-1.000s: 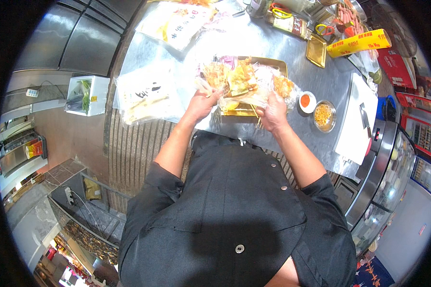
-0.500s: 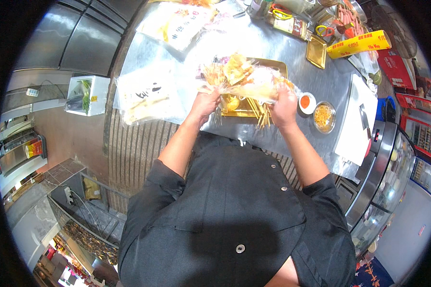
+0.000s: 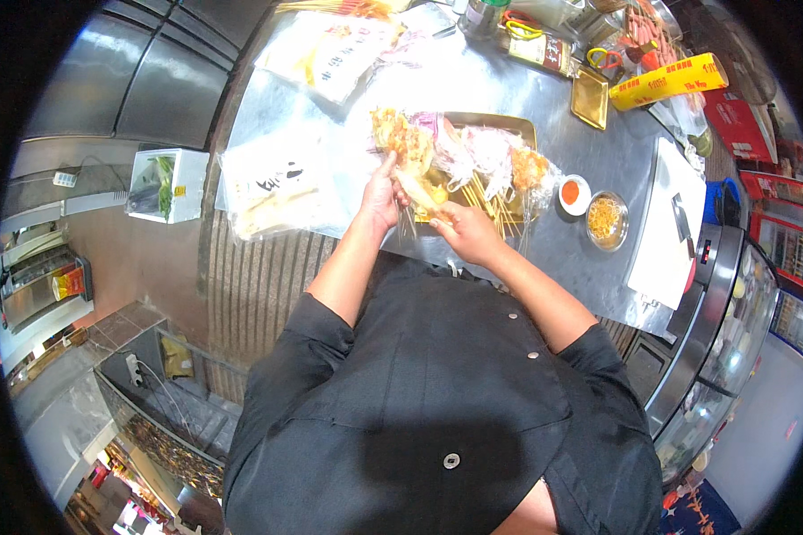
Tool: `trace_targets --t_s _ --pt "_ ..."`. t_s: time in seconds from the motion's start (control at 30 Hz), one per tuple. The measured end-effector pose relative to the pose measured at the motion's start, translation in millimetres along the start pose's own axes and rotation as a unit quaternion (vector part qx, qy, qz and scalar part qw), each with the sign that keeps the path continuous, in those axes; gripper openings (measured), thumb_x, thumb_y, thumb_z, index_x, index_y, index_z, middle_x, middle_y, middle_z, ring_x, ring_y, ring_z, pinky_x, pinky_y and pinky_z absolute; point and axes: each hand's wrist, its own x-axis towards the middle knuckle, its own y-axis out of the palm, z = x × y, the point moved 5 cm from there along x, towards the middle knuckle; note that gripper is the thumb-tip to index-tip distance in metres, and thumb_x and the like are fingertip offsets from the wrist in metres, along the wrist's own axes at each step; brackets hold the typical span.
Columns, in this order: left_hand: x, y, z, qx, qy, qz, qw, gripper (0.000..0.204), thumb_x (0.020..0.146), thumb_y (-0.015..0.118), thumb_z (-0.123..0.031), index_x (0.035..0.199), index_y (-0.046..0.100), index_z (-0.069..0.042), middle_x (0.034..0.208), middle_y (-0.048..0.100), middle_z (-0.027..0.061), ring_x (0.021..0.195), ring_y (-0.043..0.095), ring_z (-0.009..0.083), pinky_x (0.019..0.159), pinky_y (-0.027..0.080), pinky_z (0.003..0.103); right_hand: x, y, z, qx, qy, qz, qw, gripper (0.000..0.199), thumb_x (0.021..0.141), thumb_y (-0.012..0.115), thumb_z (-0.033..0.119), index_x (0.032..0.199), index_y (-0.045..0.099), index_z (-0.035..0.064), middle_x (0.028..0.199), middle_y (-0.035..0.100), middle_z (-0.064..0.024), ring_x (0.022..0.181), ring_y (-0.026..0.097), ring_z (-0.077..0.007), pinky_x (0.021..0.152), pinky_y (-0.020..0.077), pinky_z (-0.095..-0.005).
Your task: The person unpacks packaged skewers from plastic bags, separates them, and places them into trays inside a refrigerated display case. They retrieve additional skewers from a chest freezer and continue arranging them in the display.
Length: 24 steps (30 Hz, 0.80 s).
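Over the left end of a golden tray (image 3: 528,130), my left hand (image 3: 384,192) is closed on a pale yellow, folded piece of food (image 3: 417,191). Fingers of my right hand (image 3: 468,232) pinch its lower right end. Orange-yellow food (image 3: 391,131) rises just beyond my left hand; whether it joins the held piece is unclear. Clear plastic bags (image 3: 491,147) with white and pinkish parts lie across the tray, orange food (image 3: 530,168) at their right end. Thin wooden skewers (image 3: 495,210) point toward me from under the bags.
Right of the tray stand a white bowl of red powder (image 3: 574,194), a clear bowl of yellow shreds (image 3: 605,220) and a white board (image 3: 658,241) bearing a knife (image 3: 682,223). Packed food bags (image 3: 277,183) lie left. Scissors (image 3: 523,28) and a yellow roll (image 3: 669,82) are at the back.
My right hand has let go of the bagged food at the tray's right end and moved left and nearer to me, onto the pale yellow piece. My left hand stays about in place.
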Motion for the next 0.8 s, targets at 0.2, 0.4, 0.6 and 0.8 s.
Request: trace_targets --t_s 0.2,0.4,0.6,0.8 --pt "15.0 -2.8 -15.0 0.015 0.049 0.045 0.998 0.030 0.109 0.057 -0.033 0.119 0.065 -0.006 0.120 0.071 0.0132 0.113 0.069 0.0280 0.100 0.056 0.045 -3.4 -11.1 17.7 -0.090 -0.116 -0.022 0.989 0.016 0.096 0.068 0.025 0.098 0.063 0.0095 0.077 0.067 -0.0207 0.075 0.068 -0.0446 0.066 0.0518 -0.0543" --pt "21.2 -7.2 -45.7 0.005 0.038 0.058 0.998 0.025 0.107 0.061 -0.025 0.119 0.065 -0.002 0.112 0.071 0.0117 0.104 0.069 0.0268 0.097 0.057 0.042 -13.9 -15.8 11.4 -0.066 -0.168 -0.037 0.983 0.014 0.097 0.067 0.022 0.099 0.063 0.0093 0.076 0.066 -0.0186 0.074 0.067 -0.0429 0.063 0.0505 -0.0528" --pt "39.5 -30.3 -83.6 0.002 0.095 0.016 0.995 0.023 0.109 0.059 -0.026 0.116 0.066 -0.006 0.105 0.071 0.0091 0.099 0.069 0.0241 0.091 0.057 0.041 -32.8 -11.5 4.9 -0.098 -0.191 0.005 0.977 0.016 0.093 0.070 0.018 0.108 0.067 0.0115 0.075 0.065 -0.0149 0.072 0.067 -0.0381 0.063 0.0509 -0.0495" --pt "41.0 -73.1 -165.9 0.040 0.213 -0.066 0.974 0.022 0.111 0.053 -0.024 0.103 0.061 -0.005 0.086 0.062 0.0063 0.079 0.061 0.0227 0.083 0.061 0.050 -52.9 -30.6 -38.4 -0.050 -0.128 -0.081 0.987 0.027 0.089 0.070 0.013 0.116 0.074 0.0110 0.088 0.073 -0.0159 0.083 0.071 -0.0360 0.073 0.0567 -0.0444"
